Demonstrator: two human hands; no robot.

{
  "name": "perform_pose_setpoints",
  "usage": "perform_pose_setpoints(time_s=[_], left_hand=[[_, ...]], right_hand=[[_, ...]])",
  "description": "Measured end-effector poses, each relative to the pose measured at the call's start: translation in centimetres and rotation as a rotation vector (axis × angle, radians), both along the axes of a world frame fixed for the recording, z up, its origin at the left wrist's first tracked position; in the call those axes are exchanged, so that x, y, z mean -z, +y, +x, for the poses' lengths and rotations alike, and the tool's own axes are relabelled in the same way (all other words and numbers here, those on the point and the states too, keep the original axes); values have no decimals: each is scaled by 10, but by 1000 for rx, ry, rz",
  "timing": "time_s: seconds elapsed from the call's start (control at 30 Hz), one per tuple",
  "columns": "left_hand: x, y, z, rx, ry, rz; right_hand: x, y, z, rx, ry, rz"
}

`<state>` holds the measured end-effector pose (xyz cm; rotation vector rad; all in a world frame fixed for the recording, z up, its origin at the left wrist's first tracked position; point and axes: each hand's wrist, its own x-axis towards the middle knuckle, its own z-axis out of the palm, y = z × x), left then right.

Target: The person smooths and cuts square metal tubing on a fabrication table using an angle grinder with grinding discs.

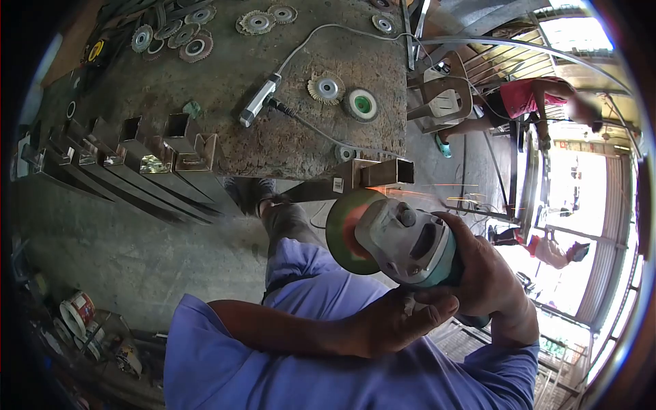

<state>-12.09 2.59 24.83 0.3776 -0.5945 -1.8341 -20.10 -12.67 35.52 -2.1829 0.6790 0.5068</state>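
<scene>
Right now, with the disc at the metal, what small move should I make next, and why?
With left hand and right hand on the grinder, I would probably ease the disc slightly off the square tube and check the spark path: sparks fly from the tube's edge toward the side where a person in pink is.

The wide head view looks forward and down from close above the grey-and-teal, round-disc angle grinder (408,239).

Cord (318,132) crosses bench (225,68); sparks (468,199) beside tube (398,172); room, probably, near bench edge (273,167).
</scene>
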Motion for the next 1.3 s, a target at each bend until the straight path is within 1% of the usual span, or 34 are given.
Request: perform_pose_setpoints(time_s=[0.17, 0.23, 0.27, 0.33, 0.43, 0.53, 0.6, 0.67, 0.77, 0.83, 0.87, 0.93, 1.03, 1.1, 1.23, 1.3], left_hand=[[3, 4, -4, -44, -18, 8], [1, 4, -1, -50, 24, 11], [1, 4, -1, -54, -2, 0], [3, 4, -2, -59, -51, -19], [5, 6, -9, -65, 43, 14], [7, 1, -10, -87, -62, -56], [6, 2, -18, -122, -72, -57], [7, 2, -21, -110, -66, -58], [8, 0, -19, -76, -40, -46], [6, 1, -26, -131, -25, -20], [6, 1, -26, -97, -1, 8], [0, -2, -18, -31, 48, 59], [4, -1, -20, -45, 22, 25], [3, -2, -16, -34, 75, 21], [5, -1, -22, -85, 117, 26], [4, -1, -18, -63, 123, 23]], right_hand=[[4, 0, 1, -21, -55, 0], [2, 3, 5, 10, 7, 21], [1, 3, 6, 25, 36, 30], [3, 1, 4, 0, -11, 28], [6, 0, 2, -16, -26, 29], [2, -1, 2, -10, -17, 39], [0, -3, 1, -21, -19, 26], [0, -4, -1, -48, -28, -7], [-1, -3, -3, 1, 10, 27], [-6, -4, 1, -1, 51, 27], [-8, -5, 2, -3, 72, 28], [-7, -5, 2, -13, 42, 7], [-5, -7, 1, -11, 56, 9], [-5, -8, 1, -15, 68, 18], [2, -11, 1, -61, 10, 5], [5, -11, 0, -77, -15, 3]])
